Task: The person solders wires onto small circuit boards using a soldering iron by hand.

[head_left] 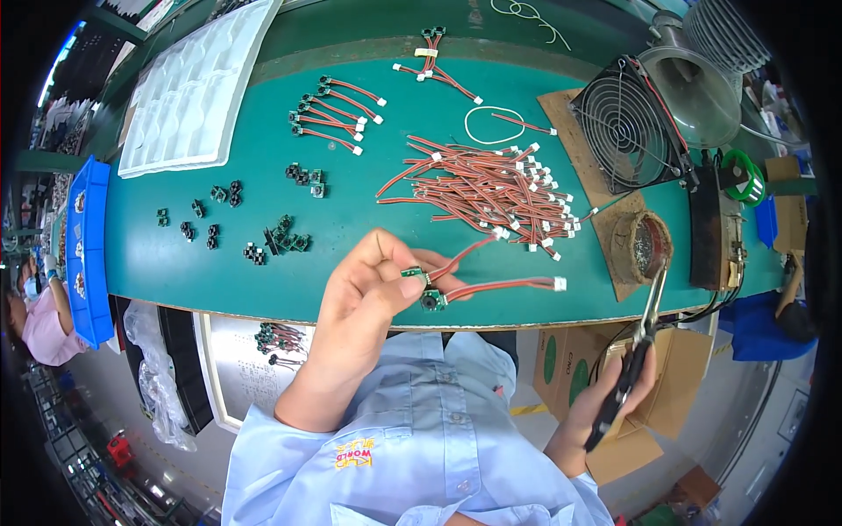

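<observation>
In the head view, the left hand is pinched closed, thumb against fingers, on two wired boards. The upper board sits at the thumb tip, and the lower board just beneath it at about 4 o'clock. The upper board's lead runs out toward 2 o'clock; the lower lead points a touch above 3 o'clock, ending in a white plug.

The right hand is wrapped round the black handle of a tool. Its long axis leans between 12 and 1 o'clock, and its metal end overlaps the near rim of the round pot; whether they touch, I cannot tell.

The main relation: the boards lie within the left hand's grasp, while the right hand is well apart at about 4 o'clock from them. The tool's tip is at about 3 o'clock from the boards, beyond the plug and aimed past them, not at them.

From the left hand, the lead pile lies near 2 o'clock, and loose boards near 10.
</observation>
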`<state>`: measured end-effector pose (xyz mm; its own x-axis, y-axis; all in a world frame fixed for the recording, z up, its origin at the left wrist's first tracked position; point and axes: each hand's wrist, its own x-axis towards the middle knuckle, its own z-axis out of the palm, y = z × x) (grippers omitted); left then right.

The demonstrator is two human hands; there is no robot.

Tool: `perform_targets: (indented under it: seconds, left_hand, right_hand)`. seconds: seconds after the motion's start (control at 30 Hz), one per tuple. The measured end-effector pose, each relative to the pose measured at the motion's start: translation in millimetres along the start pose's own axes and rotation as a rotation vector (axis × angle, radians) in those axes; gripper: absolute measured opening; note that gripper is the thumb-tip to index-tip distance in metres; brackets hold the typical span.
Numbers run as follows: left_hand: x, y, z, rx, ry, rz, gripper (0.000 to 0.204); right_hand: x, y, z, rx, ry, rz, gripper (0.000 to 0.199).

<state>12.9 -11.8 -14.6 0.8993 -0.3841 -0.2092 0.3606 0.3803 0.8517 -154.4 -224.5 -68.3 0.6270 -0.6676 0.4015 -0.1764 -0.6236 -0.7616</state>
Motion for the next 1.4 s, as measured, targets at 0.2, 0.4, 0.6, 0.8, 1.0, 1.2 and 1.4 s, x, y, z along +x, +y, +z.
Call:
perform_targets:
  seconds: [0.2,0.4,0.6,0.8,1.0,1.2,1.4]
  left_hand:
    - [-7,4,0,-0.062,-0.083,-0.061,0.017]
    - [-9,8,2,-0.052,-0.16,-0.031,0.02]
    - [-12,8,-1,-0.148,-0.272,0.001,0.013]
    - [-14,14,2,0.908,-0.57,0.281,0.014]
    - [-9,17,-11,1.038,-0.372,0.36,0.011]
    - [78,42,-63,0.72,-0.052,0.387,0.007]
    - [148,62,-101,1.271,0.318,0.344,0.013]
  right_hand:
    - [5,-7,4,-0.152,0.069,0.226,0.043]
    - [6,-6,4,0.023,-0.007,0.026,0.044]
    - [17,-34,15,0.37,-0.097,-0.076,0.045]
    - [51,-78,47,0.393,-0.643,-0.298,0.033]
    - [33,-82,61,0.361,-0.669,-0.237,0.035]
    - [32,-74,64,0.283,-0.469,-0.221,0.033]
    - [29,-77,55,0.286,-0.487,-0.172,0.032]
